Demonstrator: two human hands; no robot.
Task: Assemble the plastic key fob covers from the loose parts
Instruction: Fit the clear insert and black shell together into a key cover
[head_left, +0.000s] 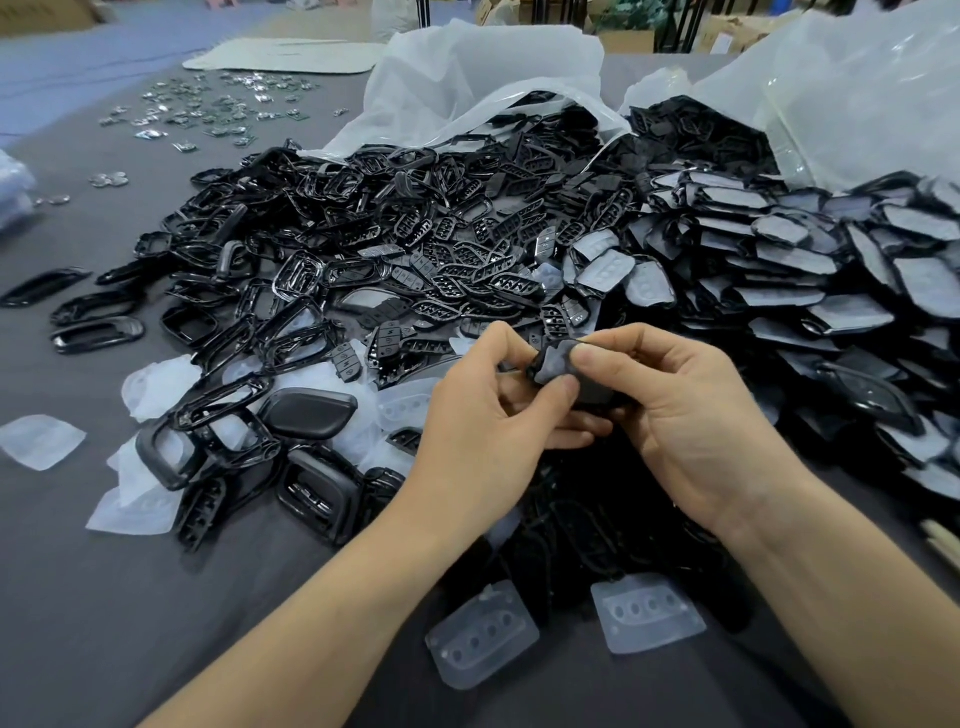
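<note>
My left hand (491, 402) and my right hand (675, 410) meet over the table's middle and together hold one black key fob cover (558, 361) with a translucent pad on its face. Both thumbs press on the pad while the fingers curl round the cover from below. A big heap of black frames and button plates (395, 244) lies behind the hands. To the right lies a stack of covers with pads fitted (810, 280). Two loose translucent pads (480, 636) (647, 610) lie close in front.
Clear plastic bags (483, 67) (857, 88) spill the parts at the back. Small shiny metal pieces (208, 109) are scattered at the far left. More translucent pads (41, 441) and black frames (96, 335) lie on the grey cloth at left. A pale board (280, 54) lies far back.
</note>
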